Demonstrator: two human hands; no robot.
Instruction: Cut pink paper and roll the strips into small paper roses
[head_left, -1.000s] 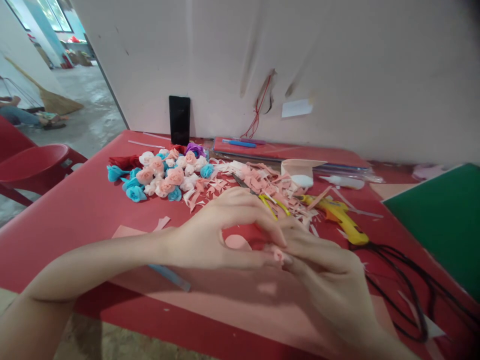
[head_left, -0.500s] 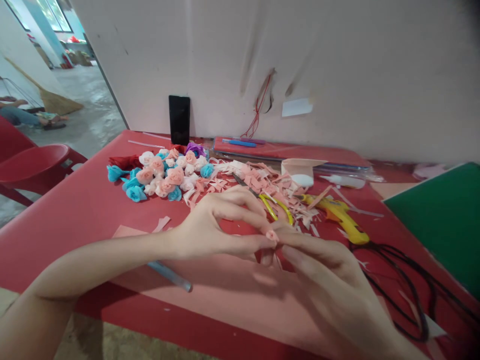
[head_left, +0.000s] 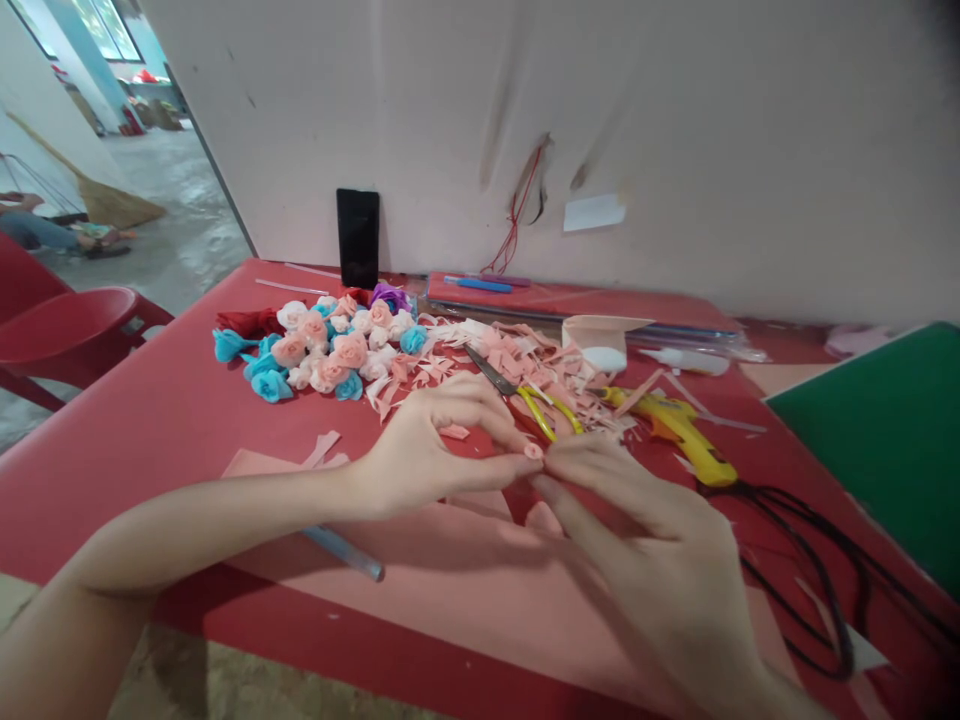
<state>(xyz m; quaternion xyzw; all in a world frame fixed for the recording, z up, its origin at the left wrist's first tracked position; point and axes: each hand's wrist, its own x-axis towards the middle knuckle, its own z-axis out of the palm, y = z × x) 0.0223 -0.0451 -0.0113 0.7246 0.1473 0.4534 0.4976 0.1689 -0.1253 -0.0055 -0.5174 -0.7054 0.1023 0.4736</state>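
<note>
A small coiled pink paper flower is pinched between the thumb and fingers of my left hand. From the right, my right hand is closed at the flower's edge, thumb and fingertips nearly meeting my left fingertips. A rounded pink paper piece shows just below my fingers; whether it joins the flower I cannot tell. Beneath both hands lies a large pink paper sheet. Just beyond them are yellow-handled scissors, partly hidden by my right hand.
Finished paper flowers cluster at the back left, beside pink paper scraps. A yellow glue gun with a black cord lies right. A phone leans on the wall. A blue pen rests on the sheet; a green board stands far right.
Both hands have drawn closer together and slightly up, with the flower shifting a little left. My right fingers have closed in beside it, and more of the scissors' blades shows.
</note>
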